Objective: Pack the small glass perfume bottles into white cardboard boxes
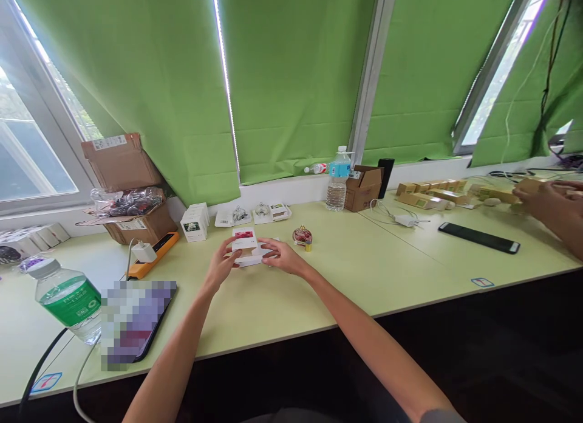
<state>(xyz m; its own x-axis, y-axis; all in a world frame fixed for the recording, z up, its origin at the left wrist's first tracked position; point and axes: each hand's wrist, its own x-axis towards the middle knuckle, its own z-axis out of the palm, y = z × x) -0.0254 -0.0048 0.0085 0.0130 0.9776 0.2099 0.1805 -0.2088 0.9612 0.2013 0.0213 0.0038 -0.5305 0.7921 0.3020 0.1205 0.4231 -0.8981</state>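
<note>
In front of me, a small white cardboard box (245, 236) with a pink flower picture is held just above the table between my two hands. My left hand (221, 264) grips its left side, thumb and fingers closed on it. On the right, my right hand (286, 256) has its fingers closed around the box's edge near a white flap. What is inside the box cannot be made out. Just right of it stands a round glass ornament (302, 234) with red contents and a gold top. A tiny yellow-and-purple vial (308, 246) is beside it.
Behind my hands are a row of white boxes (194, 223) and clear-glass ornaments (240, 215) on white packaging. To the left are a green-labelled bottle (73, 301), a phone (139, 326) and an orange power strip (155, 254). At right, another person's hand (553, 207) is near yellow boxes (416, 200).
</note>
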